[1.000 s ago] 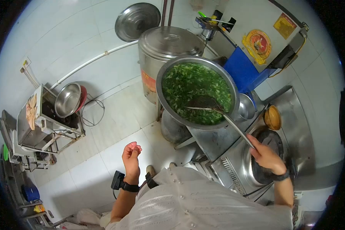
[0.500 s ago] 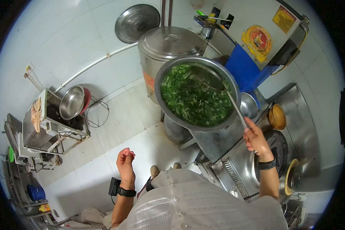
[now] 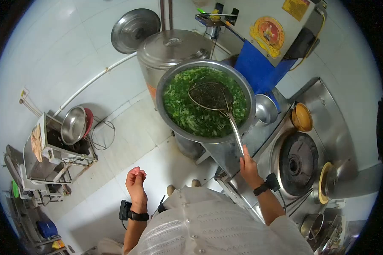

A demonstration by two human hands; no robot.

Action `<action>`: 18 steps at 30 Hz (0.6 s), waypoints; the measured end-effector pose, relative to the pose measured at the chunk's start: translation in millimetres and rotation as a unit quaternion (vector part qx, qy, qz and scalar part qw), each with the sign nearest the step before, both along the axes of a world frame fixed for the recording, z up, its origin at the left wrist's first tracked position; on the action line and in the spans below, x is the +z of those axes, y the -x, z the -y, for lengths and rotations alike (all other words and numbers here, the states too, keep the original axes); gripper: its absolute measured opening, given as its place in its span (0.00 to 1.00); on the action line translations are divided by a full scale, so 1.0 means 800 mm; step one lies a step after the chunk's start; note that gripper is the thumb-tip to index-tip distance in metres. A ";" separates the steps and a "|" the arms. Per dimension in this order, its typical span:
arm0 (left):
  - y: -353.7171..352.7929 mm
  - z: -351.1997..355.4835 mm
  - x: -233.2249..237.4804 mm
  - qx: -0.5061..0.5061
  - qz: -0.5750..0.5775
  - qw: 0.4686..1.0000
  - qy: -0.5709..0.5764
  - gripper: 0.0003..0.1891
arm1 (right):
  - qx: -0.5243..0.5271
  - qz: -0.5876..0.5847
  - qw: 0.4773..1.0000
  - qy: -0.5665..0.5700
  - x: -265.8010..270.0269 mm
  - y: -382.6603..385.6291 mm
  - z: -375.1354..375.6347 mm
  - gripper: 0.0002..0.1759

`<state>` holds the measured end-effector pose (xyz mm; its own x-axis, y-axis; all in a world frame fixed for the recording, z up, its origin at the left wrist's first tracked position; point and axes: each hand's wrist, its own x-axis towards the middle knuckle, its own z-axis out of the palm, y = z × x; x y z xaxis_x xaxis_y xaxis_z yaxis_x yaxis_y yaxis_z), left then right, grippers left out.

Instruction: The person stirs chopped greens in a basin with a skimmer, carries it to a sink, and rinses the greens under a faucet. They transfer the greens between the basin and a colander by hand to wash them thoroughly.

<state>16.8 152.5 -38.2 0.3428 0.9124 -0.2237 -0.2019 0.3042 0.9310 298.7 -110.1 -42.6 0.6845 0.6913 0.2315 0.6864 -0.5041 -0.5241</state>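
Hard to see fingers of right hand [image 3: 249, 165], wrapped round skimmer [image 3: 211, 95] handle; left hand [image 3: 135, 180] loosely curled. Pulled skimmer from far rim to middle of pot [image 3: 158, 97].

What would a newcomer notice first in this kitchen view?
The big steel basin of chopped greens, at centre top, draws the eye first. A mesh skimmer sits in it, its long handle gripped by the right hand. The left hand hangs curled and empty over the tiled floor.
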 end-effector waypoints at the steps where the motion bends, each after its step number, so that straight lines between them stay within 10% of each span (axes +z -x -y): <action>1: 0.000 0.000 0.001 0.001 -0.003 1.000 0.002 0.05 | 0.009 0.005 1.000 -0.001 -0.002 -0.001 0.000 0.29; 12: -0.019 0.008 0.021 -0.028 -0.006 1.000 -0.007 0.05 | -0.022 -0.104 0.991 -0.079 -0.014 0.016 0.001 0.27; 14: -0.023 0.011 0.020 -0.027 -0.018 0.999 -0.004 0.05 | -0.022 -0.530 0.813 -0.238 -0.012 0.027 0.005 0.23; 18: -0.023 0.017 0.009 -0.052 -0.007 0.999 -0.004 0.05 | -0.072 -0.648 0.718 -0.244 0.019 0.025 -0.017 0.20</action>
